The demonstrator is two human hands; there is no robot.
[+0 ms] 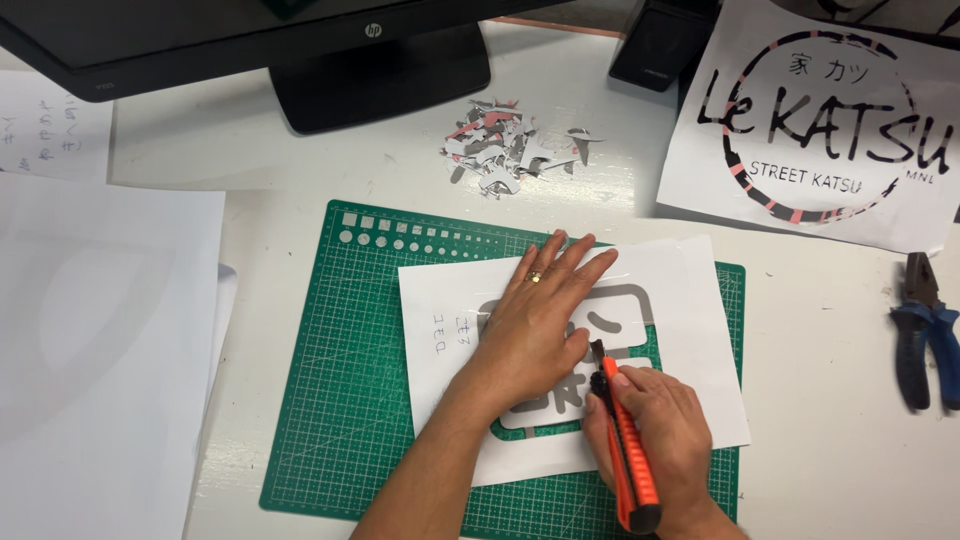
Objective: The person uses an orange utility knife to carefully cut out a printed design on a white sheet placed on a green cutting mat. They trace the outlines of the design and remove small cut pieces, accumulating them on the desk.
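A: What's on the bench (820,330), biggest first?

B: Monitor (250,40) along the back edge, big blank sheets (90,330) at the left edge, printed logo sheet (810,130) in the back right corner. Green cutting mat (330,400) sits mid-front, w/ my white sheet (690,330) lying on it.

A: And your hands?

B: Left hand (535,320) lies flat on the sheet, fingers spread, gripping nothing, just pressing down. Right hand (650,425) is curled tight round the orange knife (622,440).

A: Which way does it lie?

B: Long axis runs front-to-back, blade tip away from me, touching the grey shape (625,300) right beside my left thumb. Right hand's nearer the cut.

A: Smaller stuff?

B: Blue pliers (925,330) at the right edge, paper scraps (505,145) by the monitor foot.
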